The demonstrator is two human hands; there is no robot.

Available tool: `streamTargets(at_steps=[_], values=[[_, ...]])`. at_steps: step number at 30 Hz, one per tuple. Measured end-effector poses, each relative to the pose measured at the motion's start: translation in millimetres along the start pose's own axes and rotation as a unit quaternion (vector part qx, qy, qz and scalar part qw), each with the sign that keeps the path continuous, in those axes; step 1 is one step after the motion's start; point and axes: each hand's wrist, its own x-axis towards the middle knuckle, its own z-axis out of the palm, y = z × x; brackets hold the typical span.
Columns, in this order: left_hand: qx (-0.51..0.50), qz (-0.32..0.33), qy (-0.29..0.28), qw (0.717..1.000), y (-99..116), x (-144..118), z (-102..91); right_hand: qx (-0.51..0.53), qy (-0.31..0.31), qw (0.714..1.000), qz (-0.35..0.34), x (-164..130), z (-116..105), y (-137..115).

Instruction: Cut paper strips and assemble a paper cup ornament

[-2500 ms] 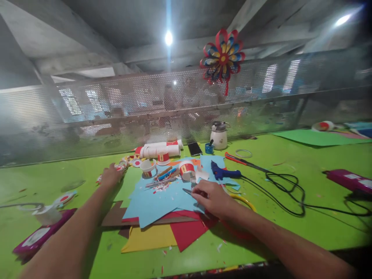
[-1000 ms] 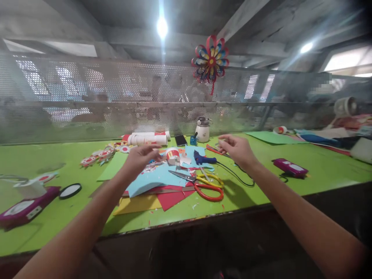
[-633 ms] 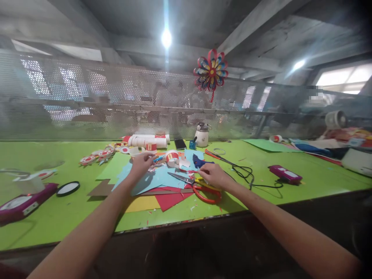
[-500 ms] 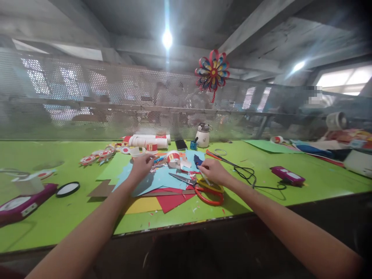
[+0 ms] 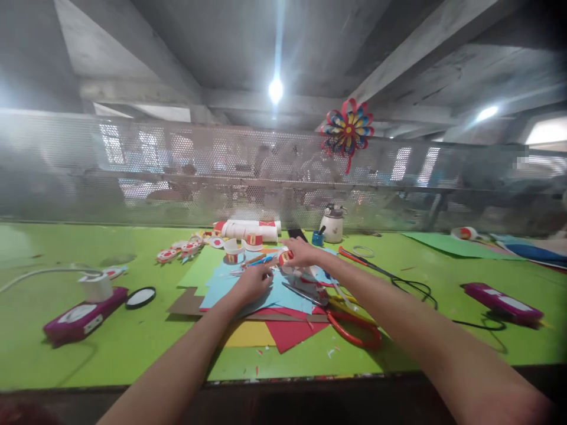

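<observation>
Centre frame: I see right hand [image 5: 301, 252] clamped on cup [image 5: 286, 257]; left hand [image 5: 253, 283] flat, fingers apart, on blue paper [image 5: 283, 295]. Step: pickup. Next needs clean lift.

Craft workshop, long green worktable [image 5: 110, 348] strewn with coloured paper sheets [image 5: 283, 330], red-handled scissors [image 5: 349, 324], rolled paper [image 5: 248, 229], perforated metal screen [image 5: 177, 171] dividing benches, paper flower ornament [image 5: 348, 127] hanging, bare concrete beams [image 5: 398, 53] overhead
</observation>
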Motion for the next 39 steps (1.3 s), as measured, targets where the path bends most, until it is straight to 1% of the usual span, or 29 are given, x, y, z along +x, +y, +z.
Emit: streamTargets(at_steps=[2, 4, 7, 9, 12, 17, 21, 24, 27, 32, 34, 36, 37, 39], values=[[0.006, 0.002, -0.005, 1.0, 0, 0, 0.2, 0.01, -0.006, 1.0, 0.0, 2, 8, 3], [0.007, 0.004, -0.012, 1.0, 0, 0, 0.5, 0.025, 0.016, 1.0, 0.009, 0, 11, 8], [0.003, 0.006, -0.017, 1.0, 0, 1, 0.6, 0.057, 0.085, 0.994, 0.039, -7, 2, 19], [-0.003, 0.005, -0.017, 1.0, 0, 1, 0.3, 0.084, 0.133, 0.985, 0.066, -12, -6, 27], [-0.014, -0.003, -0.014, 1.0, -2, 3, -0.2, 0.132, 0.182, 0.971, 0.087, -22, -11, 33], [-0.027, -0.02, -0.008, 0.999, -4, 3, -0.5, 0.199, 0.228, 0.952, 0.053, -42, 3, 27], [-0.028, -0.029, -0.013, 0.999, -5, 3, -0.2, 0.223, 0.254, 0.941, 0.032, -49, 9, 25], [-0.023, -0.033, -0.018, 0.999, -5, 4, -0.4, 0.217, 0.28, 0.933, 0.057, -52, 4, 34], [-0.016, -0.027, -0.022, 0.999, -4, 4, -0.9, 0.187, 0.3, 0.932, 0.081, -56, -1, 47], [-0.001, -0.016, -0.039, 0.999, -1, 3, -1.7, 0.143, 0.298, 0.938, 0.101, -61, 7, 58], [0.005, -0.014, -0.04, 0.999, 0, 2, -1.9, 0.127, 0.31, 0.936, 0.112, -60, 8, 57], [0.011, -0.012, -0.04, 0.999, 1, 2, -1.7, 0.106, 0.321, 0.935, 0.109, -55, 4, 52], [0.013, -0.011, -0.04, 0.999, 1, 1, -1.5, 0.094, 0.321, 0.937, 0.098, -51, 0, 48], [0.015, -0.008, -0.039, 0.999, 2, 1, -0.8, 0.069, 0.301, 0.95, 0.053, -37, -8, 33]])
